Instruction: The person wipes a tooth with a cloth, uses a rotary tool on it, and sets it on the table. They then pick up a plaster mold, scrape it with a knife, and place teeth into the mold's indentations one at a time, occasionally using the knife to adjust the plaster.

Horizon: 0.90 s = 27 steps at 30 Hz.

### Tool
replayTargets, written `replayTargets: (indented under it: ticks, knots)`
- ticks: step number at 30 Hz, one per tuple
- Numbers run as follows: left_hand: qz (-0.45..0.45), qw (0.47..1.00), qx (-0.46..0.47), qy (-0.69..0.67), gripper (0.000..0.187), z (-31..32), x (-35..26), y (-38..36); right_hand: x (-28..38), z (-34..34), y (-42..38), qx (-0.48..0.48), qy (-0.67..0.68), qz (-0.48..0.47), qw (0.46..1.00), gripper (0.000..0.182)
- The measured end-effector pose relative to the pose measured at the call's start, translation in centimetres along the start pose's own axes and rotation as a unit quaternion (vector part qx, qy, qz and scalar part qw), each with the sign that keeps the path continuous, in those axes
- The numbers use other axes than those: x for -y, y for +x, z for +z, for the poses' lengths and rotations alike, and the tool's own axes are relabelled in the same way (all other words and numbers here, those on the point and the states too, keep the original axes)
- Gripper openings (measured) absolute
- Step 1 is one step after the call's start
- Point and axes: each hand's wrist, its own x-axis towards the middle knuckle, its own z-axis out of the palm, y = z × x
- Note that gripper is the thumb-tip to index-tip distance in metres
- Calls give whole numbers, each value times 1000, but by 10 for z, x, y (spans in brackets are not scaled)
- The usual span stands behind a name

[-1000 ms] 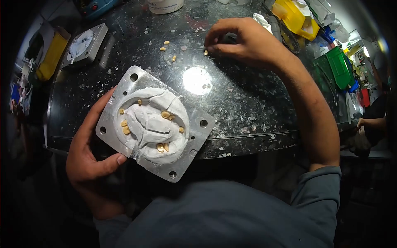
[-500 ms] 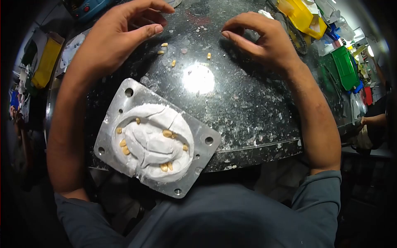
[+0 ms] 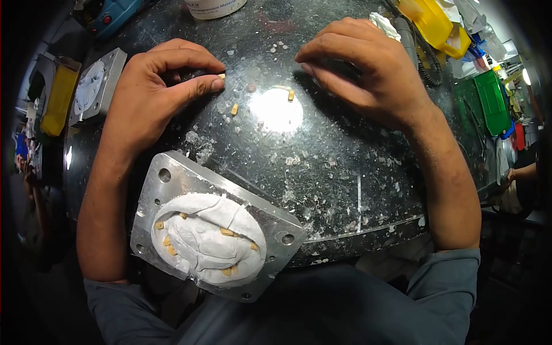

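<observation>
My left hand (image 3: pixel 167 86) is closed in a pinch, thumb and index finger on a small yellowish tooth (image 3: pixel 222 76) just above or on the dark worktop. Opposite it, my right hand (image 3: pixel 359 63) hovers with curved fingers, a small gap between thumb and index, holding nothing visible. Two loose teeth lie between the hands: one tooth (image 3: pixel 234 108) nearer the left, another tooth (image 3: pixel 291 95) nearer the right. Close to my body, a metal flask half (image 3: pixel 269 221) sits tilted at the table edge. White plaster (image 3: pixel 215 256) fills it, with several yellowish teeth set in it.
Another metal flask half with white plaster (image 3: pixel 89 86) stands at the left. A tub labelled impression material (image 3: pixel 215 7) is at the back. Yellow (image 3: pixel 425 23) and green bins (image 3: pixel 486 103) stand at the right. White debris speckles the worktop (image 3: pixel 328 167).
My left hand has come down and closed on a tooth. My right hand has shifted slightly left. The view has tilted, bringing the tub and the second flask half further into sight.
</observation>
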Motion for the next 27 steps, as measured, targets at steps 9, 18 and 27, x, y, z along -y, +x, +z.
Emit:
replayTargets:
  ticks: [9, 18, 27]
  knots:
    - [-1, 1000, -6, -24, 11, 5, 0, 0, 6, 0, 3, 11, 6, -2, 1000, 13]
    - [-152, 863, 40, -480, 30, 0, -12, -9, 21, 10, 9, -43, 36, -22, 998, 18]
    - [-179, 809, 34, -559, 33, 5, -22, -14, 45, 33, 27, -210, 160, 17, 964, 34]
